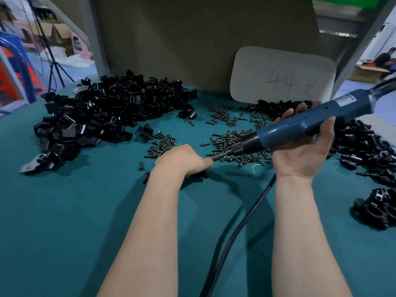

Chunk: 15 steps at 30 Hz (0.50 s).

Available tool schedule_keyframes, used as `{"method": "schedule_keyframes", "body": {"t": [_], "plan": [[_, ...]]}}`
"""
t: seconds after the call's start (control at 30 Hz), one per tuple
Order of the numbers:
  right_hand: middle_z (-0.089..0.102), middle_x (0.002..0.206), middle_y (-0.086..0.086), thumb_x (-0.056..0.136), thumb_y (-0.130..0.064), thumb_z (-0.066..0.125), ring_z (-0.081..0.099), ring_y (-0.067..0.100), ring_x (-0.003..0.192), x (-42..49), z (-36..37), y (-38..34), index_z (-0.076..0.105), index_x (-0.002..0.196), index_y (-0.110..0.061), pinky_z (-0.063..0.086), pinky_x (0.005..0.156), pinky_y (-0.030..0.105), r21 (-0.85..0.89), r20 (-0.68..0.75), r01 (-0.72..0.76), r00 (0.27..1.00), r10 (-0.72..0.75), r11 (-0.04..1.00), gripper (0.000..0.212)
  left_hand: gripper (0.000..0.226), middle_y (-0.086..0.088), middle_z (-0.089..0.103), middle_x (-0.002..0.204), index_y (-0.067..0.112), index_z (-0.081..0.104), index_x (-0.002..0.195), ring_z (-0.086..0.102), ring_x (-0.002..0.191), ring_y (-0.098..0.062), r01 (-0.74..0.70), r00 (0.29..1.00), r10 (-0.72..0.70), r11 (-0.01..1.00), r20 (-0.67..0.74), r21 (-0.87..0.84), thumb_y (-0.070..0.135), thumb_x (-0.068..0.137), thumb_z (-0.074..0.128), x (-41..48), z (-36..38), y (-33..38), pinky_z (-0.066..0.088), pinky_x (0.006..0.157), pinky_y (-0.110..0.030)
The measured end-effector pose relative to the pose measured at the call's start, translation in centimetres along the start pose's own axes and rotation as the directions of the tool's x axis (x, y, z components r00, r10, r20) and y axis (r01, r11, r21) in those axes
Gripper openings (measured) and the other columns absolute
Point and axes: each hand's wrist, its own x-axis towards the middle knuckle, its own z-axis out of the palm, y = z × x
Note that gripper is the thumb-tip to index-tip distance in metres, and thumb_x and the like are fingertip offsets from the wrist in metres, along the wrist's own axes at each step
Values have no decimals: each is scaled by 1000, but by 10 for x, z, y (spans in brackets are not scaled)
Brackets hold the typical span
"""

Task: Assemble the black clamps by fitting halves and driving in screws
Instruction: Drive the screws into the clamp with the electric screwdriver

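My right hand [304,146] grips a blue electric screwdriver [300,127], tilted with its bit pointing left and down. The bit tip meets my left hand [184,159], which is closed on the green table with a black part partly showing under it [199,174]; what it holds is mostly hidden. A big heap of black clamp halves [102,112] lies at the far left. Loose black screws [231,144] are scattered in the middle, behind both hands. More black clamp pieces [368,151] lie piled at the right.
The screwdriver's black cable [242,224] runs across the green table [64,211] between my forearms. A white card marked 44 [282,76] leans on a cardboard backboard. Two clamps [377,206] sit near the right edge. A person sits far off at the right.
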Motion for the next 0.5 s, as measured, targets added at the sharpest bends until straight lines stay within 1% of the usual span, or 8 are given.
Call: {"method": "schedule_keyframes", "body": {"t": [0.13, 0.2, 0.23, 0.3, 0.37, 0.4, 0.43, 0.5], "plan": [[63, 90, 2, 90, -30, 60, 63, 18, 86, 3, -3, 0, 57, 106, -14, 53, 78, 30, -124, -291, 52, 953, -86, 991, 23, 38, 2, 66, 51, 12, 53, 70, 48, 46, -14, 4, 999, -13, 979, -44, -205, 45, 89, 47, 0, -3, 0, 40, 52, -23], [59, 98, 4, 94, -31, 58, 60, 20, 92, 3, -8, 7, 56, 106, -13, 54, 83, 33, -167, -436, 20, 895, -91, 986, 21, 30, -2, 69, 56, 7, 56, 87, 61, 54, -17, -29, 995, -18, 887, -97, -460, 36, 90, 50, 3, -4, -1, 53, 60, -27], [58, 104, 6, 94, -29, 59, 60, 21, 95, 3, -10, 10, 56, 107, -12, 53, 89, 36, -168, -495, 9, 864, -92, 986, 21, 29, -5, 71, 61, 4, 55, 99, 67, 60, -18, -58, 991, -27, 789, -129, -612, 31, 89, 54, 5, -4, -2, 55, 63, -29], [59, 109, 9, 92, -27, 62, 62, 22, 96, 2, -14, 14, 55, 111, -12, 51, 95, 38, -157, -584, -4, 806, -90, 988, 25, 27, -12, 71, 81, 4, 50, 109, 70, 62, -16, -106, 990, -26, 506, -137, -856, 19, 90, 60, 7, 1, 0, 58, 60, -27], [61, 108, 8, 90, -27, 65, 65, 22, 91, 0, -18, 16, 55, 120, -13, 55, 86, 36, -137, -620, 2, 780, -87, 991, 34, 22, -18, 68, 100, 9, 47, 106, 70, 62, -14, -97, 995, 5, 227, -98, -969, 12, 90, 62, 8, 9, 5, 57, 57, -22], [61, 107, 7, 90, -28, 66, 65, 21, 89, -1, -20, 16, 53, 126, -13, 56, 82, 36, -121, -623, 15, 777, -87, 993, 41, 23, -19, 66, 106, 9, 47, 109, 71, 65, -15, -83, 997, 16, 125, -81, -989, 11, 91, 61, 10, 15, 6, 57, 59, -21], [60, 106, 7, 89, -29, 67, 65, 22, 89, -1, -21, 16, 52, 130, -13, 56, 81, 36, -103, -627, 30, 774, -88, 994, 46, 24, -18, 66, 110, 8, 48, 113, 72, 69, -16, -74, 997, 22, 55, -73, -996, 11, 92, 60, 12, 20, 7, 58, 62, -21], [61, 104, 7, 87, -32, 69, 66, 24, 92, 0, -22, 14, 54, 127, -15, 54, 89, 40, -66, -632, 50, 771, -80, 997, 46, 20, -15, 66, 114, 9, 53, 113, 72, 74, -16, -70, 997, 17, -3, -70, -998, 14, 94, 57, 16, 28, 6, 58, 66, -22]]}}
